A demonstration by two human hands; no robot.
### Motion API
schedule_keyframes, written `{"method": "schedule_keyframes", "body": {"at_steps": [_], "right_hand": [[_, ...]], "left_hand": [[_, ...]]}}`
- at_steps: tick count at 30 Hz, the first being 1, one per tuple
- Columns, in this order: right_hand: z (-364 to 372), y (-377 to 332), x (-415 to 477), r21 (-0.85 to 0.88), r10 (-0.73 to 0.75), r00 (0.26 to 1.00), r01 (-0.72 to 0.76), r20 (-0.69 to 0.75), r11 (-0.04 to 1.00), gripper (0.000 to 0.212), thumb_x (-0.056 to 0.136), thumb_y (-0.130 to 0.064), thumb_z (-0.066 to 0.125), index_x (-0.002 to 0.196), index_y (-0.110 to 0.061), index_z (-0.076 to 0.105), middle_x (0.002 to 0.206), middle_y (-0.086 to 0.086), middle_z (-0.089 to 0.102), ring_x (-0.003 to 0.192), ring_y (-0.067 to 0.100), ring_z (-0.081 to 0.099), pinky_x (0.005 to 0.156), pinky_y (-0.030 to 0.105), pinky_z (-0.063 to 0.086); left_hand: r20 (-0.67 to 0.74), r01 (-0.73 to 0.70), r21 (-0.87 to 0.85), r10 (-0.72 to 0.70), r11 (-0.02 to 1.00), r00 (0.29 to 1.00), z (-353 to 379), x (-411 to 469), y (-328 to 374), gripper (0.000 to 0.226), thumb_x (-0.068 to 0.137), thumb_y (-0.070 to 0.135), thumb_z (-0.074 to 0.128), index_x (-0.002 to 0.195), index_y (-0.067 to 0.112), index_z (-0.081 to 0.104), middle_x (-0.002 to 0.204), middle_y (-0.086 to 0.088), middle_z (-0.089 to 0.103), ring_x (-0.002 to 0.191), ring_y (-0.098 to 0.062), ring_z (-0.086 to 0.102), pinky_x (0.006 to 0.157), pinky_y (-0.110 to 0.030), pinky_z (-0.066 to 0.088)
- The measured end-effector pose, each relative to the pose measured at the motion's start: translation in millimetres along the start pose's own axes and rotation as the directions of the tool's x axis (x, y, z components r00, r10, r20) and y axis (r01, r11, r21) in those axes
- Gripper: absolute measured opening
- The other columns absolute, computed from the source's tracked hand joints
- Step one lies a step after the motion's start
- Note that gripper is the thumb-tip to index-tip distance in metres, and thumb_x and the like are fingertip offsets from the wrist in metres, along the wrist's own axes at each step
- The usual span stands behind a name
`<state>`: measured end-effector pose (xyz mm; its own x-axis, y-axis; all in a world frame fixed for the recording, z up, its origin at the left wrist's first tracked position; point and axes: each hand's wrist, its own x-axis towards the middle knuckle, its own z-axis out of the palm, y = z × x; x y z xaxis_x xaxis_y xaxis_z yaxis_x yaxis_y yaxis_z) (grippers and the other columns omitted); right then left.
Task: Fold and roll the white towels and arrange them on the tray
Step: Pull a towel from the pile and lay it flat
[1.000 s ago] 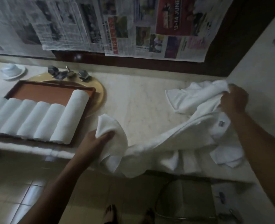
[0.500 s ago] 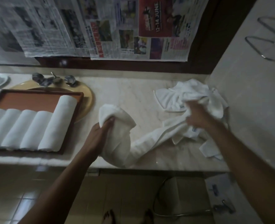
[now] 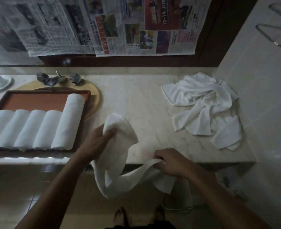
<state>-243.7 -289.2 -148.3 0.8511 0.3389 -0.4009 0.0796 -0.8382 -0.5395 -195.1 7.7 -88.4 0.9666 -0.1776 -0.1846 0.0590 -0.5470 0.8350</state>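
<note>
While the white towel [image 3: 119,156] hangs between both hands, its long axis runs roughly left to right, from the left hand [image 3: 96,142] just over the front edge of the tabletop [image 3: 144,109] to the right hand [image 3: 171,162] at that edge; the middle sags in a loop below the edge, off the surface. Left hand: fingers curled round the bunched upper end; right hand: fingers pinching the opposite end, with a flap hanging beneath. The stretch of tabletop between the tray [image 3: 37,100] on the left and the pile of unfolded towels [image 3: 206,109] on the right lies directly ahead of the hands; judged from this, laying the towel flat calls for a forward move, away from the body. The left hand is nearer the tray; the right hand is nearer the pile. Rolled towels [image 3: 42,129] lie side by side in the tray, long axes pointing away from the person; the row is cut off at the left border, so no count can be given. Towel corners are hidden inside both grips; dim light obscures hems and fold lines.
</note>
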Motion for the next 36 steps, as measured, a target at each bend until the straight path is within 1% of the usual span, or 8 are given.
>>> {"method": "schedule_keyframes", "body": {"at_steps": [6,9,14,20,24,28,32,36], "right_hand": [[-38.0,-67.1,-22.5,0.054,-0.095,0.99,0.101,-0.106,0.993,0.019,0.087,-0.048,0.073,0.092,-0.03,0.069,0.087,-0.011,0.071,0.082,0.005,0.065,0.071,0.024,0.048],[-37.3,-95.6,-23.9,0.212,-0.116,0.981,0.147,-0.155,0.966,0.012,0.088,-0.048,0.074,0.09,-0.037,0.069,0.088,-0.016,0.07,0.084,-0.001,0.066,0.068,0.018,0.049],[-55.9,-104.1,-24.8,0.136,-0.12,0.989,0.132,-0.091,0.982,0.025,0.077,-0.053,0.08,0.086,-0.032,0.069,0.082,-0.012,0.069,0.076,0.003,0.065,0.069,0.031,0.053],[-58.0,-44.6,-35.2,-0.083,0.12,0.99,-0.126,-0.074,0.989,0.033,0.068,-0.048,0.078,0.069,-0.02,0.06,0.064,-0.006,0.062,0.065,0.015,0.063,0.06,0.038,0.046],[-57.2,-67.2,-39.3,0.312,0.002,0.939,0.113,-0.344,0.943,0.026,0.086,-0.033,0.082,0.083,-0.013,0.065,0.076,-0.002,0.063,0.071,0.006,0.057,0.067,0.033,0.044],[-43.1,-125.0,-19.8,0.336,-0.144,0.899,0.298,-0.413,0.894,0.012,0.083,-0.017,0.081,0.089,-0.022,0.073,0.081,-0.013,0.072,0.077,0.001,0.066,0.068,0.021,0.05],[-42.1,-131.0,-5.7,0.377,-0.126,0.9,0.298,-0.417,0.877,0.035,0.079,-0.027,0.088,0.11,-0.032,0.071,0.096,-0.011,0.076,0.091,0.003,0.071,0.077,0.025,0.059],[-36.7,-101.6,-7.0,0.181,-0.098,0.961,0.147,-0.258,0.972,0.025,0.084,-0.035,0.083,0.071,-0.029,0.061,0.069,-0.01,0.065,0.069,0.009,0.064,0.07,0.038,0.055]], "left_hand": [[0.166,-0.005,0.662,-0.141,0.75,0.976,10.1,-15.4,-36.0,0.082,0.087,0.055,0.069,0.155,0.027,0.033,0.151,-0.007,0.048,0.132,-0.028,0.051,0.108,-0.047,0.044],[0.367,-0.194,0.409,0.034,0.892,0.929,17.2,-28.1,-14.4,0.099,0.072,0.058,0.081,0.154,0.042,0.028,0.154,0.009,0.044,0.134,-0.012,0.049,0.109,-0.044,0.046],[0.215,-0.318,0.157,0.282,0.935,0.935,18.7,-29.5,4.8,0.009,0.09,0.032,0.062,0.087,0.024,0.06,0.079,0.008,0.065,0.074,-0.005,0.062,0.066,-0.038,0.049],[0.043,-0.187,0.035,0.186,0.982,0.982,-27.0,-34.4,-12.6,0.019,0.093,0.038,0.05,0.091,0.02,0.058,0.086,0.0,0.067,0.083,-0.018,0.065,0.074,-0.047,0.053],[0.128,-0.121,0.204,0.096,0.972,0.987,-29.9,-40.8,-28.3,0.012,0.091,0.033,0.065,0.098,0.025,0.059,0.087,0.002,0.07,0.078,-0.014,0.069,0.071,-0.043,0.059],[0.135,-0.3,0.23,0.275,0.926,0.952,8.2,-44.8,-1.0,0.018,0.092,0.031,0.068,0.104,0.029,0.054,0.081,0.01,0.067,0.071,-0.005,0.064,0.058,-0.021,0.044],[-0.007,-0.316,0.092,0.318,0.944,0.948,5.7,-35.6,16.5,0.007,0.1,0.025,0.055,0.094,0.024,0.059,0.085,0.004,0.068,0.077,-0.017,0.066,0.063,-0.035,0.053],[-0.011,-0.239,-0.114,0.24,0.964,0.971,-18.4,-35.3,6.6,0.022,0.096,0.034,0.049,0.095,0.019,0.065,0.089,-0.002,0.069,0.087,-0.026,0.067,0.076,-0.052,0.055]]}}
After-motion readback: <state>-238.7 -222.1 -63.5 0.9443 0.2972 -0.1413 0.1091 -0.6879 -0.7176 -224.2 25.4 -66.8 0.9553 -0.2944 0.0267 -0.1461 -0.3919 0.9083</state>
